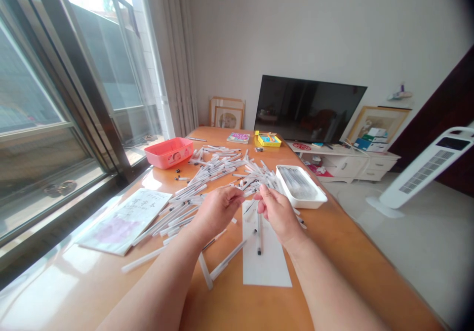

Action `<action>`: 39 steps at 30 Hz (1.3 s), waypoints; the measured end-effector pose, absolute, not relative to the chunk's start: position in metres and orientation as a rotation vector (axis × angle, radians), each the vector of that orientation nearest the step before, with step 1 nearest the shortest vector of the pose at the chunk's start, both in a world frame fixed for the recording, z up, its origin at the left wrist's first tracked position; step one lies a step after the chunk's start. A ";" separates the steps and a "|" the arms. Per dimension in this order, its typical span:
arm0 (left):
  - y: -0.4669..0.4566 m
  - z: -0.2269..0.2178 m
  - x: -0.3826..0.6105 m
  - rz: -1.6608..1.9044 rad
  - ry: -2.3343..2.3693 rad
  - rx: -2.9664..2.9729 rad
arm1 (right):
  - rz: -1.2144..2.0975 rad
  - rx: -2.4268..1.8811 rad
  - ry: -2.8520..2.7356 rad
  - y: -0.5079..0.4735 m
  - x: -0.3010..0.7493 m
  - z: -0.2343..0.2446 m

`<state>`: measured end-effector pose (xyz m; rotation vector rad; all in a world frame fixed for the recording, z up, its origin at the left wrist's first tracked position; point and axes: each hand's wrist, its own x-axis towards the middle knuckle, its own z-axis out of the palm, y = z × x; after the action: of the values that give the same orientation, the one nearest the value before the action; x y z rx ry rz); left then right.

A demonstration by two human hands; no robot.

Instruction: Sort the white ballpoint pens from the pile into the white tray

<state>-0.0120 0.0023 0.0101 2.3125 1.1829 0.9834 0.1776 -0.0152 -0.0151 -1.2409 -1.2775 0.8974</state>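
My left hand [221, 206] and my right hand [277, 211] are close together above a white sheet of paper [268, 271], thumbs and fingers pinched. What the left fingertips hold is too small to make out. A thin dark line shows just below the right fingertips, but I cannot tell whether they hold it. On the sheet lies a clear pen [259, 234] with a black cap. A large loose pile of clear pen barrels [185, 192] and black-capped pens spreads beyond and to the left of my hands. More barrels [227, 262] lie nearer me.
At right stands a white tray [314, 200] of clear, thin pen parts. A red plastic basket [166, 155] sits at the far left, with small black caps [179, 177] near it. A notebook [129, 220] lies left; a yellow box [269, 140] and booklet [238, 138] are at the back.
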 end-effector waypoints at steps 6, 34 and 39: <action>0.007 0.006 -0.016 1.036 1.116 2.189 | 1.056 -1.135 -1.309 -0.021 0.170 -0.010; 0.029 -0.015 -0.028 0.516 1.715 2.410 | 0.894 -1.118 -0.838 -0.006 0.189 -0.014; 0.029 -0.023 -0.019 0.507 1.753 2.477 | 0.892 -1.099 -0.835 -0.005 0.188 -0.015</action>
<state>-0.0189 0.0286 -0.0230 2.4765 1.7526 0.5071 0.1879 -0.0047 -0.0149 -1.0995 -0.8352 0.8917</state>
